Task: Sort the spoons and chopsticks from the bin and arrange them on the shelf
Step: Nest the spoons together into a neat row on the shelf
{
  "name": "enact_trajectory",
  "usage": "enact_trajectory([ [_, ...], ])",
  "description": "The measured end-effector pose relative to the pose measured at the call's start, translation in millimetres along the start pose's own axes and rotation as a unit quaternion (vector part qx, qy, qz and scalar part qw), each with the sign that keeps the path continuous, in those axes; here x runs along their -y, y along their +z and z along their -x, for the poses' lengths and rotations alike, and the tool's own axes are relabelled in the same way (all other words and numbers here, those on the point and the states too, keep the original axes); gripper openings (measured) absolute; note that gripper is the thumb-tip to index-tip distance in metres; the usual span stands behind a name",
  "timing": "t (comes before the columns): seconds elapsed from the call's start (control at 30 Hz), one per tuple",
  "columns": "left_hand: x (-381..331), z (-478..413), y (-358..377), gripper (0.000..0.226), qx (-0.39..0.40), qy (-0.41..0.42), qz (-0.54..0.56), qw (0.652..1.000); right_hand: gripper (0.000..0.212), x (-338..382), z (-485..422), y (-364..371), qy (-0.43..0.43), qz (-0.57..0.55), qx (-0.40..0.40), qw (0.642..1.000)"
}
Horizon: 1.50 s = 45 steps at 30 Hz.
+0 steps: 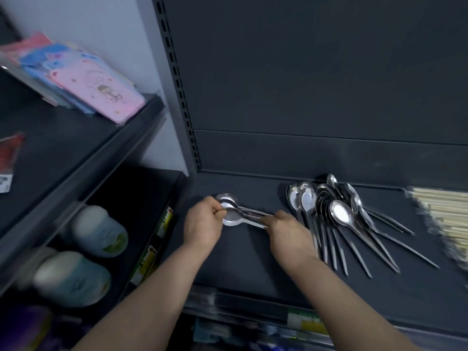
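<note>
— What have the hands got there?
— A small bunch of spoons (240,215). They are bright steel and mirror-shiny, with round shallow bowls and thin flat handles, stacked one on another.

— Who holds which end?
— The left hand (202,224) has its fingers curled round the bowl end. The right hand (288,231) pinches the handle tips. So both are clamped on the same bunch, one at each end.

— Which way does it lie?
— Lengthwise along the shelf (253,262), nearly in line with its front edge. The bowls point to the left edge and the handles to the right, and the lowest bowl shows its hollow side up.

— And where on the shelf?
— In the left part, about midway between the back wall and the front edge. I can't tell whether it rests on the board or hangs just above it.

— Anything else?
— Just beside the right hand is a heap of spoons (339,216) of the same kind, fanned out. Their bowls are bunched toward the back wall and their handles spread toward the front edge and the right. Beyond those, at the right edge, are pale chopsticks (445,214) in clear wrap. On the rack to the left there are pink and blue packets (101,89) up top and blurred jars (98,231) below.
</note>
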<state>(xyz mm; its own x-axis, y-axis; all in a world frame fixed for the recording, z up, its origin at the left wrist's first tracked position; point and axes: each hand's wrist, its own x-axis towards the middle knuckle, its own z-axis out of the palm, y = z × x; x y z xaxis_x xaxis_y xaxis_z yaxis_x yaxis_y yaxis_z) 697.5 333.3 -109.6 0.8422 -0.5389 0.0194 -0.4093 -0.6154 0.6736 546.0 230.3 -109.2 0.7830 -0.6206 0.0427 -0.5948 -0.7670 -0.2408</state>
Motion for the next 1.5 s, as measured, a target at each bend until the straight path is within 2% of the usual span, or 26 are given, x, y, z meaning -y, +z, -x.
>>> enact_trajectory([
  [0.23,5,-14,4,0.011,-0.021,0.028,-0.028,0.999,0.027,5,-14,12,0.044,0.082,-0.080,0.992],
  [0.43,-5,-10,-3,0.019,-0.037,0.080,-0.058,0.994,0.030,6,-16,18,0.032,0.067,-0.101,0.992],
  [0.63,-30,6,6,0.009,0.046,0.210,-0.202,0.955,0.024,-11,1,8,0.005,0.094,-0.124,0.988],
  [0.83,-75,22,40,0.010,0.095,0.225,-0.172,0.954,0.017,-62,28,-11,0.048,0.100,-0.159,0.981],
  [1.07,-132,43,89,0.020,0.150,0.244,-0.151,0.946,0.022,-132,63,-28,0.144,0.121,-0.136,0.973],
  [1.2,-158,47,113,0.030,0.115,0.235,-0.155,0.953,0.024,-162,74,-37,0.170,0.110,-0.137,0.970],
  [1.37,-183,45,132,0.030,0.093,0.225,-0.166,0.956,0.032,-190,74,-46,0.175,0.093,-0.146,0.969],
  [1.5,-198,50,146,0.037,0.099,0.239,-0.179,0.949,0.029,-203,71,-49,0.175,0.068,-0.106,0.976],
])
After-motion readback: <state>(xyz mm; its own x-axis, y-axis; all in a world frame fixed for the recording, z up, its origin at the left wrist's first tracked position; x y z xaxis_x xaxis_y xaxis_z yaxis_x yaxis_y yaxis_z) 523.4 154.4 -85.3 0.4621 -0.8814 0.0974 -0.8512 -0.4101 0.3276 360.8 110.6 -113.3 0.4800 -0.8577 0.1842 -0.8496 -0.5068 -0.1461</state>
